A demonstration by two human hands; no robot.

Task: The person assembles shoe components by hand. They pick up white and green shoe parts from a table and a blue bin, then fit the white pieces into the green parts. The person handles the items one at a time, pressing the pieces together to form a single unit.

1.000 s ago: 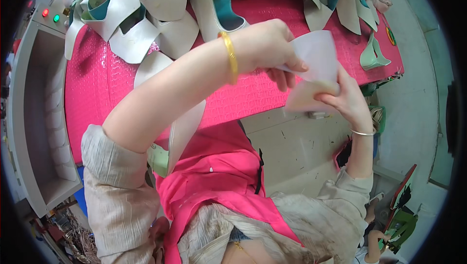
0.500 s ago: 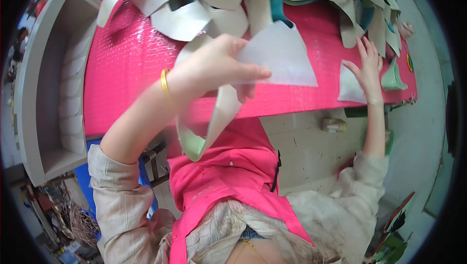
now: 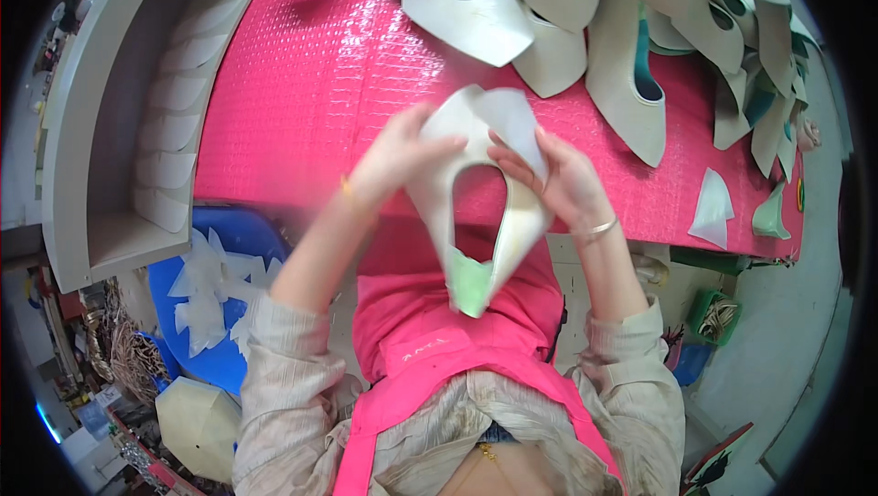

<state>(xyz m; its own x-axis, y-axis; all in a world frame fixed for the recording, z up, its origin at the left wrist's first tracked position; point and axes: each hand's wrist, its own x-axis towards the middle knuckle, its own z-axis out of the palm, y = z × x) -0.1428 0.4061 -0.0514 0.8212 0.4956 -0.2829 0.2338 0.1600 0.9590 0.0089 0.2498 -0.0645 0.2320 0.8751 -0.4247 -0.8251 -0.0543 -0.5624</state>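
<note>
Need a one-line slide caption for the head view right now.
Both hands, left hand and right hand, hold a cream shoe upper and a white liner piece above the pink worktable.

A textured pink surface (image 3: pixel 302 85) spans the upper view, lit evenly; a grey shelf unit (image 3: pixel 91 130) stands at its left end; below that sits a blue bin (image 3: pixel 215 359) of pale scraps; grey floor (image 3: pixel 786 341) lies at right, with a green basket (image 3: pixel 718 313).
</note>
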